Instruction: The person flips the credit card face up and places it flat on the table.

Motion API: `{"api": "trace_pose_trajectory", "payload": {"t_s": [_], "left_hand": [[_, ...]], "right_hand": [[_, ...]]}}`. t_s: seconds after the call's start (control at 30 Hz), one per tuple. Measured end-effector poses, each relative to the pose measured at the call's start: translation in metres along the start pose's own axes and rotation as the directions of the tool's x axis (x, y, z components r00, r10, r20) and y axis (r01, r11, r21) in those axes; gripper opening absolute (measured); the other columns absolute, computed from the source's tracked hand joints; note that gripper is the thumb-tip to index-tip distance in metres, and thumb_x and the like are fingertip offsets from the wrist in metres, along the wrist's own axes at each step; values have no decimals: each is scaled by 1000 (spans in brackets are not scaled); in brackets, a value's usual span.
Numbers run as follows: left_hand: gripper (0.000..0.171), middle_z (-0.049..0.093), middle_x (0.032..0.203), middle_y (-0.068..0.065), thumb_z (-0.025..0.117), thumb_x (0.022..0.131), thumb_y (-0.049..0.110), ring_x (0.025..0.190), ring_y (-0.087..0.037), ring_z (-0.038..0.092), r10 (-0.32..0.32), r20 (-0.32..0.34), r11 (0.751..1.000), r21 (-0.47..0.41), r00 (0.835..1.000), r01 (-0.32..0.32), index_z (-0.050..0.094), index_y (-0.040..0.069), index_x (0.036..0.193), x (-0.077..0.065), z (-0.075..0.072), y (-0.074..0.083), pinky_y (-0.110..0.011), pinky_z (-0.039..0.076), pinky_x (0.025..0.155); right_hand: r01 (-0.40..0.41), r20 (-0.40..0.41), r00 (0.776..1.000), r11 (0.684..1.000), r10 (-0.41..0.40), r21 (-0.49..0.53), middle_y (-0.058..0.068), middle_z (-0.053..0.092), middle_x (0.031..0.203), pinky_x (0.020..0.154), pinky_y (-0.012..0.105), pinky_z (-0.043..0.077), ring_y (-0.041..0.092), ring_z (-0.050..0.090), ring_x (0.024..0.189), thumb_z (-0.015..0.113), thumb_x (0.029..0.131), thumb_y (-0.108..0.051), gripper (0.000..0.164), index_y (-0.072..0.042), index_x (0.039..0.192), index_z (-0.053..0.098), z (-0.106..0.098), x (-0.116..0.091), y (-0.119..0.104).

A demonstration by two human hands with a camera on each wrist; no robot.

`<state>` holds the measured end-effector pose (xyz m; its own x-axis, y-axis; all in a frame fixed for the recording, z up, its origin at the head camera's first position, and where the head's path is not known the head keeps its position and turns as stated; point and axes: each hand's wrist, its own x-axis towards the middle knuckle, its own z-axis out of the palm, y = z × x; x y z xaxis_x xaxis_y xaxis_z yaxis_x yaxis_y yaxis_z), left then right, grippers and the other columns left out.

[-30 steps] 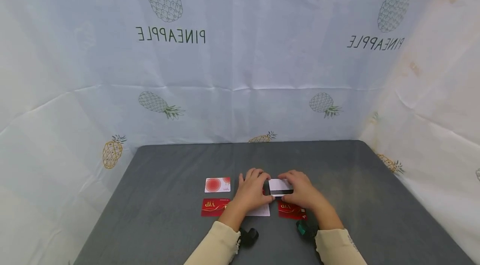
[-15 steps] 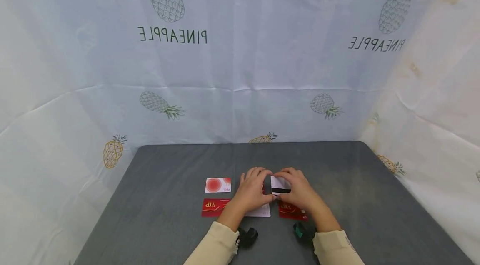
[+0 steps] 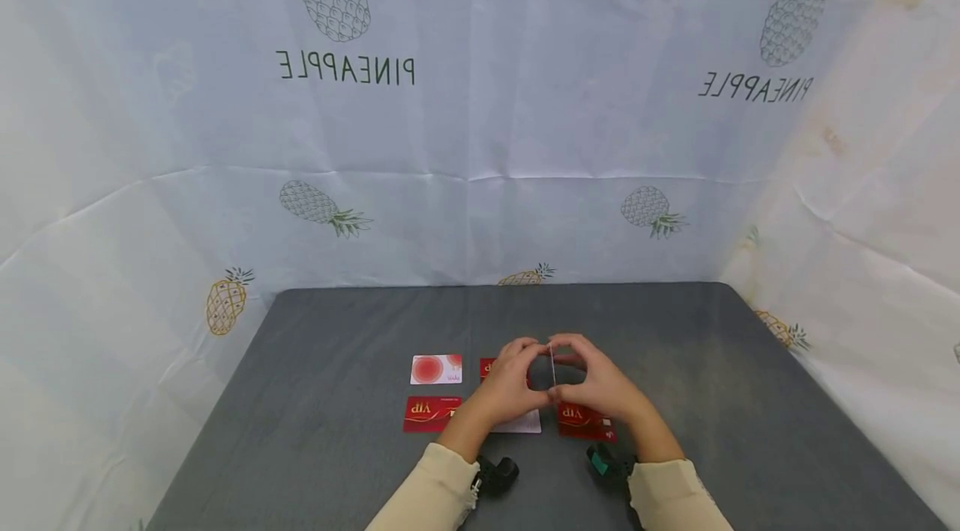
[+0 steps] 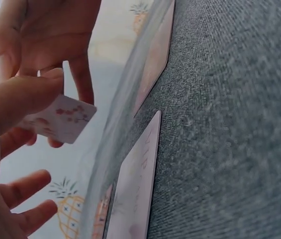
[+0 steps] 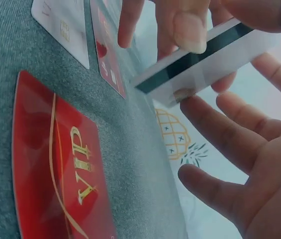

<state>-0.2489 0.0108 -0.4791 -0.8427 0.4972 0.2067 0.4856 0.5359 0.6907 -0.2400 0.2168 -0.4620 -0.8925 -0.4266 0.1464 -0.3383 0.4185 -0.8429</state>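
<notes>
A white plastic card (image 3: 552, 366) is held up between both hands above the table, seen edge-on in the head view. My left hand (image 3: 506, 381) and right hand (image 3: 603, 381) both pinch it between thumb and fingers. Pink blossoms show on the card's face (image 4: 70, 119) in the left wrist view. A dark magnetic stripe crosses its back (image 5: 200, 62) in the right wrist view. Below the right hand lies a red VIP card (image 3: 585, 423). A white VIP card (image 4: 135, 184) lies under the left hand, whose wrist partly covers it in the head view.
A white card with red circles (image 3: 435, 370) and another red VIP card (image 3: 430, 414) lie left of the hands. One more red card (image 3: 487, 367) is partly behind the left hand. A pineapple-print cloth (image 3: 540, 139) hangs behind the dark table (image 3: 337, 331).
The card has turned from showing its striped back to standing edge-on in the head view. My right hand has come left, close to the left hand, and a red card behind shows more.
</notes>
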Motion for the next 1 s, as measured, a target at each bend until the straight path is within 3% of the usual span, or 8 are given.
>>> {"api": "trace_pose_trajectory", "payload": {"t_s": [0.2,0.37,0.53,0.7,1.0], "left_hand": [[52,45,146,-7,79,80,35,138,-27,37,4,-89,1000,16,996,-2,58,22,126,2,0,1,-57,35,110],[52,46,145,-7,81,75,29,139,-25,34,21,-120,997,72,993,-13,61,19,122,4,1,0,-55,29,114],[54,46,146,-7,81,76,31,141,-26,33,19,-102,992,126,995,-6,61,18,124,5,-1,-1,-56,28,114],[58,47,145,-6,81,77,35,140,-27,33,-25,-62,985,168,998,35,60,15,127,10,-5,0,-59,29,112],[57,48,143,-5,78,81,40,141,-28,32,-97,42,941,330,994,78,61,15,129,30,0,6,-68,25,110]], "right_hand": [[-17,-60,998,997,12,-76,15,42,147,105,66,36,38,47,130,77,78,-13,55,-18,126,50,-4,-1,0],[-75,-77,995,971,59,-226,18,45,144,105,64,37,39,44,131,81,77,-17,51,-16,120,54,-8,-1,2],[-121,-71,992,932,103,-342,15,48,143,103,63,40,40,43,132,83,76,-26,51,-15,120,60,-12,0,3],[-123,-87,991,921,98,-371,13,48,142,103,61,41,39,41,132,83,79,-26,52,-14,124,61,-18,-2,10],[-140,-94,989,893,110,-428,19,51,138,104,65,36,44,40,130,80,82,-26,53,-8,128,61,-30,-8,26]]}}
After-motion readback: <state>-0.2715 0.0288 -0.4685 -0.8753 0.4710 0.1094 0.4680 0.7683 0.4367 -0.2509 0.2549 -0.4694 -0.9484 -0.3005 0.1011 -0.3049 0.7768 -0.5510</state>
